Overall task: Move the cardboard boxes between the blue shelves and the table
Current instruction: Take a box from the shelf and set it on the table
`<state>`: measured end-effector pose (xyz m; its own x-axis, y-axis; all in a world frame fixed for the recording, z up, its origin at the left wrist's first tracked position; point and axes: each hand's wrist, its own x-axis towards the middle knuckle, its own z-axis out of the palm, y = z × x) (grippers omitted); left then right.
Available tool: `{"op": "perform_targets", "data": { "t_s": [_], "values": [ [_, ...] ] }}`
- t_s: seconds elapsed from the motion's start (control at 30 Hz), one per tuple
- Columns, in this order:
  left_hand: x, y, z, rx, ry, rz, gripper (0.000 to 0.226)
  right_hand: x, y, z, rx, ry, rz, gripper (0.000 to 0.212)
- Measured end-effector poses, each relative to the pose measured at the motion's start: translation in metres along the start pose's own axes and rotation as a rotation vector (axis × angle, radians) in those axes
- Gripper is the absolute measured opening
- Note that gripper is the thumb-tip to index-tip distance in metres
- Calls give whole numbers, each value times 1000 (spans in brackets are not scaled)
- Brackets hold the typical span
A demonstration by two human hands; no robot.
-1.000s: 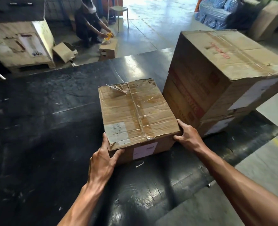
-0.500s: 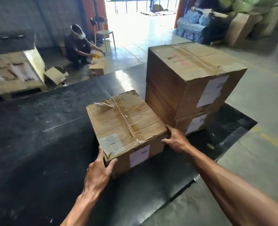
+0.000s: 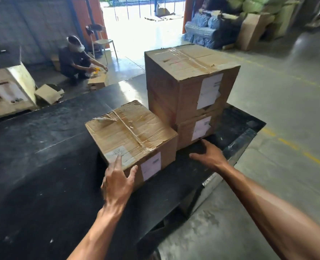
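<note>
Now both hands (image 3: 118,182) off the small box (image 3: 131,134).

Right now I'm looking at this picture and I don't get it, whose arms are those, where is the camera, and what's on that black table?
There is no machine here. The arms belong to a person wearing a camera on the head, so you see what they see, looking forward and down.

The black table carries three taped cardboard boxes. The small box sits nearest. Beside it, to the right and pressed against it, a large box is stacked on a lower box.

The left hand is spread open at the small box's near corner, fingers resting on it, not closed in a grip. The right hand is open above the table, clear of the boxes. Nothing is held.

Behind, another person crouches on the floor over a smaller carton.
</note>
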<state>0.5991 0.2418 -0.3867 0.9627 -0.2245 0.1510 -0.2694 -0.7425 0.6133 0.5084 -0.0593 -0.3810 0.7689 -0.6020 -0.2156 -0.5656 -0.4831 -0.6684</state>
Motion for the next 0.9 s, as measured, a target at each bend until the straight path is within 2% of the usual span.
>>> {"op": "perform_targets", "data": {
  "t_s": [0.07, 0.1, 0.2, 0.37, 0.47, 0.63, 0.9],
  "values": [
    [-1, 32, 11, 12, -13, 92, 68, -21, 19, -25, 19, 48, 66, 98],
    [-1, 51, 18, 5, -52, 136, 66, -33, 29, -38, 30, 72, 86, 101],
    [0, 112, 43, 81, -254, 241, 68, -73, 60, -79, -36, 173, 126, 92],
    [-18, 201, 87, 307, -509, 476, 67, -144, 109, -150, -93, 321, 196, 108],
    [-38, 255, 109, 347, -549, 604, 66, -186, 137, -189, -105, 414, 268, 106],
    [-90, 363, 134, 270, -566, 843, 68, -260, 185, -256, -165, 596, 446, 106],
    [-194, 521, 164, 69, -710, 1154, 68, -412, 231, -353, -270, 922, 862, 80]
  ]
}}
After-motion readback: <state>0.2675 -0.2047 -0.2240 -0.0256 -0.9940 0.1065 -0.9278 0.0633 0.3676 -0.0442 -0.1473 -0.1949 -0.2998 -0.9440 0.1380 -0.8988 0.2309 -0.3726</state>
